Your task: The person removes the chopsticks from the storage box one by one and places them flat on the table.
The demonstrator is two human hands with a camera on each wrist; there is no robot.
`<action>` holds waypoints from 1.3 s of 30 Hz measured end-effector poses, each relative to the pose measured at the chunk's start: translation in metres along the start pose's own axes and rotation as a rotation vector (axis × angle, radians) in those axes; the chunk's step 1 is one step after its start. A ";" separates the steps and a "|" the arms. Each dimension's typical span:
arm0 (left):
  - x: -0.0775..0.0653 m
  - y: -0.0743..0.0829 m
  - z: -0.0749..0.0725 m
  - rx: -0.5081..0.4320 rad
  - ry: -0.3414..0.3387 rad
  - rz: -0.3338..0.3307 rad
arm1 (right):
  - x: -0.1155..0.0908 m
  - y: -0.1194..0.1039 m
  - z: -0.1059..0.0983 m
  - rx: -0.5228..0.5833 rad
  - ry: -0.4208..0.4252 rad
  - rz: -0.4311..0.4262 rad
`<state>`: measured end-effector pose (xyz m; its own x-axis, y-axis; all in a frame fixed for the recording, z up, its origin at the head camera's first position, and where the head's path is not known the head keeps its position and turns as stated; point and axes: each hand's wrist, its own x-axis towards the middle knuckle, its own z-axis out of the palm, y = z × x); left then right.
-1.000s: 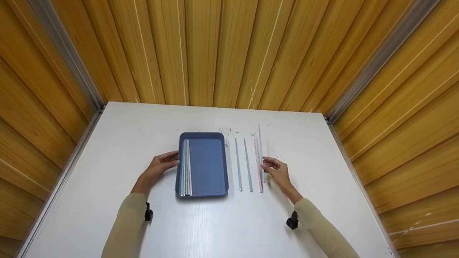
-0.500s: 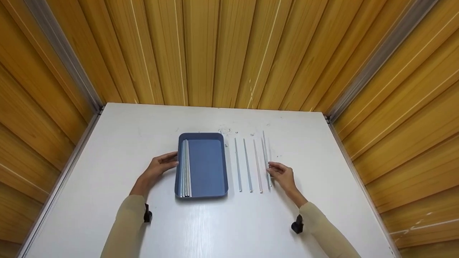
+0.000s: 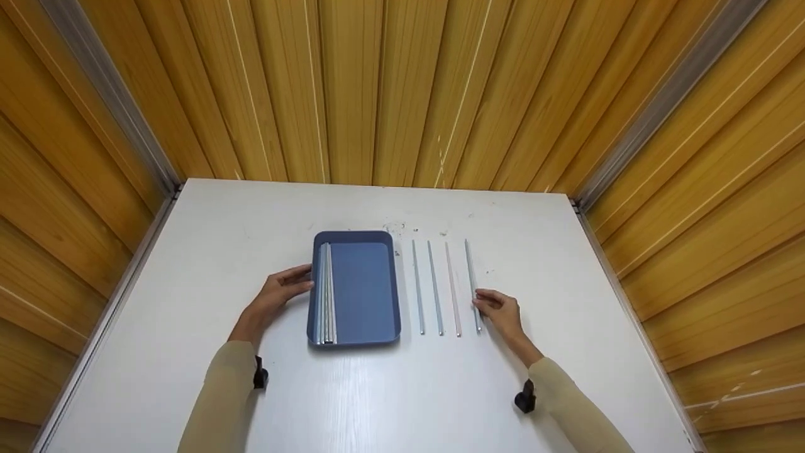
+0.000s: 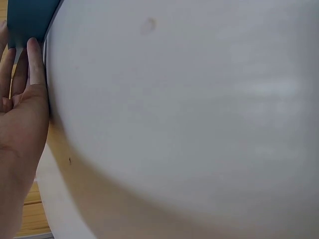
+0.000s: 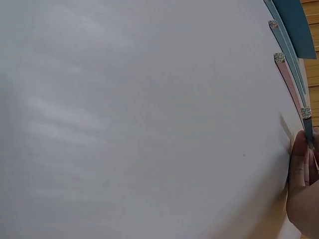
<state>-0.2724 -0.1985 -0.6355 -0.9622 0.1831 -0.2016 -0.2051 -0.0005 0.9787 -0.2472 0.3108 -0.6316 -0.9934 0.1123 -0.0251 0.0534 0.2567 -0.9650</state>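
- The right hand (image 3: 500,310) has moved outward, taking its blue stick (image 3: 470,264) clear of the pink stick (image 3: 453,289).
- That stick now makes a fourth in the row, seemingly down on the surface (image 3: 377,402).
- The right grip is nearly closed, pinching its lower half.
- The left hand (image 3: 277,294), fingers extended, touches the tray (image 3: 365,289).

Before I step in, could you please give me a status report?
Left hand touching tray from left. Right hand pinching rightmost stick. Three other sticks lying between it and tray.
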 end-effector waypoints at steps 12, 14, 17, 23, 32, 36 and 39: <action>0.000 0.001 0.000 0.003 0.012 -0.001 | -0.006 -0.009 0.006 -0.138 0.018 -0.024; 0.000 0.002 0.000 0.001 0.015 -0.007 | -0.006 -0.010 0.007 -0.172 0.022 -0.043; 0.000 0.002 0.001 -0.003 0.009 -0.012 | -0.007 -0.011 0.008 -0.213 0.031 -0.063; 0.001 0.000 0.001 0.006 0.005 0.004 | -0.009 -0.009 0.011 -0.254 0.039 -0.098; 0.001 -0.004 0.000 -0.007 0.007 0.018 | -0.012 -0.003 0.013 -0.273 0.060 -0.156; 0.002 -0.005 -0.001 -0.016 0.005 0.014 | -0.013 -0.003 0.015 -0.270 0.074 -0.139; 0.002 -0.005 -0.001 -0.015 0.001 0.021 | -0.013 -0.003 0.015 -0.268 0.076 -0.137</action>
<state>-0.2737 -0.1990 -0.6410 -0.9666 0.1815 -0.1811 -0.1875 -0.0191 0.9821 -0.2357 0.2939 -0.6325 -0.9832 0.1277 0.1301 -0.0459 0.5172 -0.8547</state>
